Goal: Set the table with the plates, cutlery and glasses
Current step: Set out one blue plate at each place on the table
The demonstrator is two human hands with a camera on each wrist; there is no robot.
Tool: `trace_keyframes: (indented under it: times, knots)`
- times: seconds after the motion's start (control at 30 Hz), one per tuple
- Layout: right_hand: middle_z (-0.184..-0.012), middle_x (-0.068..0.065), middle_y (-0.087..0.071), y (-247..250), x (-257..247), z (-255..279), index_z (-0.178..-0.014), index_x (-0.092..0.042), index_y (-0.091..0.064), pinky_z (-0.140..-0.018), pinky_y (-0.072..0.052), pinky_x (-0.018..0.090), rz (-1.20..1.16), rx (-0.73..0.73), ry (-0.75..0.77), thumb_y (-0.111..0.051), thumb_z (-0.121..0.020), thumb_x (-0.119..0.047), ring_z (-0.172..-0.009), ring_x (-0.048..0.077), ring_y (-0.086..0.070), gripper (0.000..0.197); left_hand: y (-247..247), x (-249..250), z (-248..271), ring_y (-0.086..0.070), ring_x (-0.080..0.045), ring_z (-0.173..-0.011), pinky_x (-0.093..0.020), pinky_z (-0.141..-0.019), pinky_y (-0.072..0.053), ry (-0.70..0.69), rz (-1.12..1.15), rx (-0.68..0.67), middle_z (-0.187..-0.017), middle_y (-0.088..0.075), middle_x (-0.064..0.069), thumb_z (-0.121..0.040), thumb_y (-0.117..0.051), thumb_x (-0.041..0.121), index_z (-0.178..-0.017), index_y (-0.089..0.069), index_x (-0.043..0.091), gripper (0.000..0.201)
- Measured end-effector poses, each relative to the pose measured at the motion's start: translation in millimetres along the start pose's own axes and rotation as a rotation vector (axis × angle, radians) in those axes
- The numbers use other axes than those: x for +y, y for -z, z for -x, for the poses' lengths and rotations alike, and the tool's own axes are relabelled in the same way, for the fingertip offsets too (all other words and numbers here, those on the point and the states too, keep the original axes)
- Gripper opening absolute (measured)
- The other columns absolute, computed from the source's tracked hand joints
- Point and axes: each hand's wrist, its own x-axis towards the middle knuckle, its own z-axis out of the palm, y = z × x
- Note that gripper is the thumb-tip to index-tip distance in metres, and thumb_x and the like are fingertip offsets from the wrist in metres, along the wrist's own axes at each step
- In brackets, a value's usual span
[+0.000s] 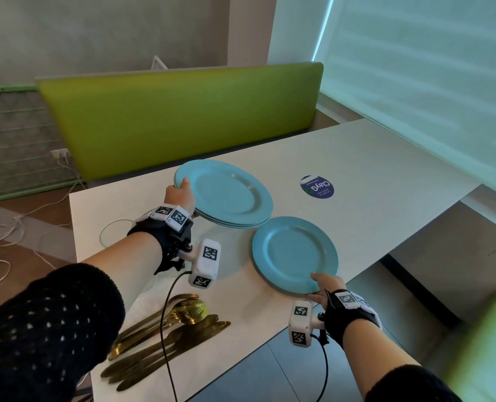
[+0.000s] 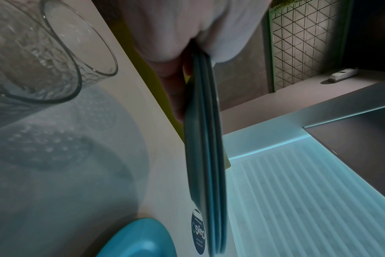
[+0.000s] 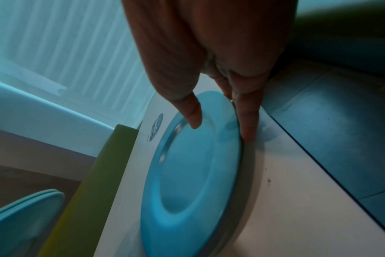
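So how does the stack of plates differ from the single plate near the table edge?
The stack of plates is several plates, raised off the table and gripped at its rim by the left hand. The single plate is one alone, low at the table's near edge, with the right hand holding its rim. Both are round, light blue and the same design.

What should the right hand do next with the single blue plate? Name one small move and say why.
Probably let go and draw back. The single plate already seems to lie flat on the table near its front edge, with the right hand holding only the near rim. The left hand holds the stack of plates for the next places.
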Motion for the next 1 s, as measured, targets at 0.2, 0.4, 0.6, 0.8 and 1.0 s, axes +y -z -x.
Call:
trace_keyframes:
  times: [0.2, 0.4, 0.6, 0.8, 1.0]
  knots:
    - [-0.079, 0.012, -0.054, -3, -2, -5, -0.115, 0.005, -0.054, -0.096, -0.049, 0.048, 0.191, 0.023, 0.027, -0.063, -0.085, -0.011, -0.106, 0.039, -0.059, 0.035, 1, -3, -1, -0.058, -0.04, -0.111, -0.054, -0.087, -0.053, 0.009, 0.006, 0.0, -0.128, -0.054, -0.02, -0.094, -0.04, 0.041, -0.134, -0.04, 0.003, 0.055]
    - [-0.118, 0.019, -0.06, -2, -6, -17, -0.123, 0.005, -0.054, -0.101, -0.046, 0.043, 0.352, 0.04, 0.019, -0.067, -0.082, -0.017, -0.115, 0.037, -0.057, 0.048, -4, -6, -3, -0.058, -0.039, -0.111, -0.054, -0.089, -0.052, 0.018, 0.032, -0.01, -0.128, -0.054, -0.02, -0.094, -0.04, 0.041, -0.133, -0.04, 0.003, 0.055]
    - [-0.107, 0.019, -0.057, 6, -33, 7, -0.123, 0.006, -0.053, -0.097, -0.049, 0.044, 0.456, 0.117, 0.098, -0.06, -0.085, -0.013, -0.104, 0.034, -0.057, 0.043, -17, -7, -2, -0.057, -0.037, -0.112, -0.051, -0.088, -0.053, 0.036, 0.057, -0.062, -0.128, -0.053, -0.018, -0.096, -0.04, 0.038, -0.135, -0.039, 0.003, 0.052]
    - [-0.073, 0.009, -0.05, 9, -75, 19, -0.083, -0.001, -0.055, -0.075, -0.054, 0.041, 0.338, 0.056, 0.234, -0.061, -0.086, -0.012, -0.07, 0.025, -0.055, 0.013, -43, -1, 5, -0.06, -0.038, -0.107, -0.054, -0.087, -0.053, 0.006, 0.059, -0.149, -0.123, -0.058, -0.02, -0.093, -0.041, 0.041, -0.13, -0.045, 0.003, 0.053]
    - [-0.083, 0.009, -0.05, 18, -112, 39, -0.118, -0.004, -0.051, -0.06, -0.048, 0.032, 0.046, -0.04, 0.339, -0.055, -0.094, -0.021, -0.063, 0.017, -0.048, 0.029, -82, 6, 20, -0.061, -0.035, -0.103, -0.051, -0.091, -0.052, 0.007, 0.082, -0.297, -0.115, -0.059, -0.017, -0.095, -0.041, 0.037, -0.125, -0.047, 0.002, 0.047]
